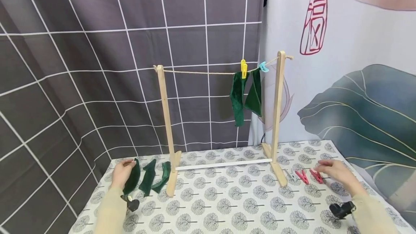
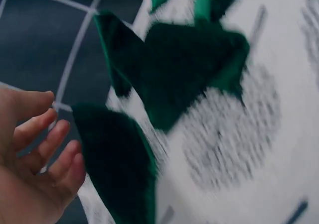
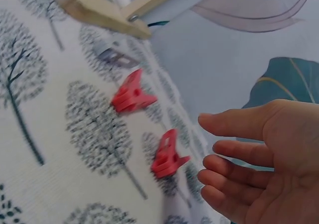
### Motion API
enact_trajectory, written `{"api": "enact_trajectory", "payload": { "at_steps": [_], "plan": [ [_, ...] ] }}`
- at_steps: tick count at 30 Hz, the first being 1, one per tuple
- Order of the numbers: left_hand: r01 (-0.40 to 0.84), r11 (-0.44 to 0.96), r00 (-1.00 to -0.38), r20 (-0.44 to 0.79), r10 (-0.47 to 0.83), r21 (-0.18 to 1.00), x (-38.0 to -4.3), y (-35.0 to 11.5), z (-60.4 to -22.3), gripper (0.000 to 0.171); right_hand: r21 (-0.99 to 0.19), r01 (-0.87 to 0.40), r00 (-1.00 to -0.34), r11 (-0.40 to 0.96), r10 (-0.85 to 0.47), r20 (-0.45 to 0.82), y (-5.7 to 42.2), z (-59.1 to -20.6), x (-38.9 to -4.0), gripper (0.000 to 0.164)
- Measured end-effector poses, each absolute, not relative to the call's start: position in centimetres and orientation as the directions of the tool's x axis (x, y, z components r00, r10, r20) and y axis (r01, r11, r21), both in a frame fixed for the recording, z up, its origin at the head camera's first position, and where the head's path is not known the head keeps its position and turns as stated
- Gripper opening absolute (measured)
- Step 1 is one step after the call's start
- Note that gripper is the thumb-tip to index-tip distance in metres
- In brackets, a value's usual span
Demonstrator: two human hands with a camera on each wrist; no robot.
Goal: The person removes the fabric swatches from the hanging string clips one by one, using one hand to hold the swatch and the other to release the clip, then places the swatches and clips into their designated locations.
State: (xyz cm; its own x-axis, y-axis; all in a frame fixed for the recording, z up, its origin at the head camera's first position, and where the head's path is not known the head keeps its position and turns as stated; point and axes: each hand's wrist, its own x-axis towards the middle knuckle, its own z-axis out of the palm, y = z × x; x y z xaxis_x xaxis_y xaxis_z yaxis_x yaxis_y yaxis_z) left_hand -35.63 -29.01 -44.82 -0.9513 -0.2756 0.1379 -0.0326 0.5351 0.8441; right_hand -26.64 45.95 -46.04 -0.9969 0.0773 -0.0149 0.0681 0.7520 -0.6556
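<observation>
At the left of the table my left hand [image 1: 121, 172] has its fingertips right at the edge of a dark green velvet cloth piece [image 1: 132, 180]. The left wrist view shows its fingers relaxed, with nothing between them and the thumb. Two more green pieces, one wide [image 1: 148, 178] and one curved [image 1: 163, 177], lie beside it. On the right, my right hand [image 1: 336, 172] hovers by a red clothespin [image 3: 168, 159], its fingers loosely extended and empty. Another red clothespin [image 3: 132, 95] and a grey one [image 3: 118, 57] lie farther along.
A wooden drying rack with left post [image 1: 165, 107] and right post [image 1: 277, 107] carries a cord [image 1: 201, 72]. Yellow clothespins [image 1: 243, 69] and a blue clothespin [image 1: 263, 66] hold two green cloths on it. A white bar [image 1: 224, 164] joins the feet. A grid curtain [image 1: 97, 46] hangs behind.
</observation>
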Motion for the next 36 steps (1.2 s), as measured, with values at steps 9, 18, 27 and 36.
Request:
{"api": "enact_trajectory", "payload": {
  "at_steps": [9,18,27,36],
  "plan": [
    [0.081,0.528,-0.961,0.206,-0.183,0.845,-35.9,-25.5,-41.4,0.040,-0.649,0.025,-0.994,0.760,0.090,0.067,44.7,-43.3,-26.6,0.064],
    [0.278,0.617,-0.918,0.394,-0.057,0.737,-34.7,-22.3,-37.6,0.036,-0.638,-0.108,-0.979,0.762,0.030,0.201,42.7,-39.8,-26.1,0.057],
    [0.457,0.409,-0.869,0.495,0.014,0.790,-33.7,-18.7,-33.1,0.037,-0.708,-0.198,-0.954,0.677,0.033,0.299,39.2,-34.4,-25.6,0.061],
    [0.579,0.203,-0.815,0.561,0.144,0.790,-32.8,-14.3,-28.2,0.034,-0.754,-0.288,-0.926,0.591,0.029,0.377,36.0,-29.0,-25.0,0.057]
  ]
}}
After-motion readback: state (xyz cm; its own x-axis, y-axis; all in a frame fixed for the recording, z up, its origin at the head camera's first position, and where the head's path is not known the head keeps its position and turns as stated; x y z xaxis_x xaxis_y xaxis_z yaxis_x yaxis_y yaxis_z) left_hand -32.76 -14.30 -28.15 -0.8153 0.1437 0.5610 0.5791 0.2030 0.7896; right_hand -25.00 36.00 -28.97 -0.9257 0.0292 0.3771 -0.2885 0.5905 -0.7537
